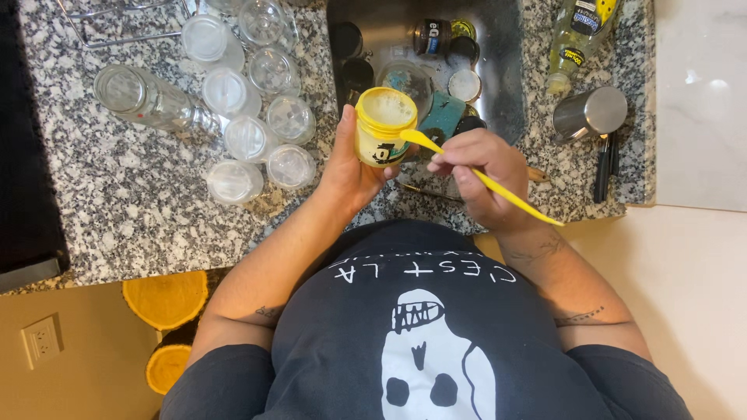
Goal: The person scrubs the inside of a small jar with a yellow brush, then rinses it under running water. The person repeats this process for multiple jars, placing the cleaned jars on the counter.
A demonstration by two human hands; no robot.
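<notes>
My left hand (348, 169) grips a small yellow-rimmed jar (382, 128) with foamy contents, held over the counter's front edge beside the sink. My right hand (481, 175) holds a yellow spatula (498, 189) like a pen. Its tip rests at the jar's rim, and its handle sticks out to the lower right.
The steel sink (389, 31) holds dark jars, lids and a teal sponge (442, 115). Several upturned clear glass jars (249, 140) stand on the granite counter (140, 202) at left, with one lying bottle (152, 99). A soap bottle (576, 35), metal cup (591, 113) and black utensil (604, 167) sit at right.
</notes>
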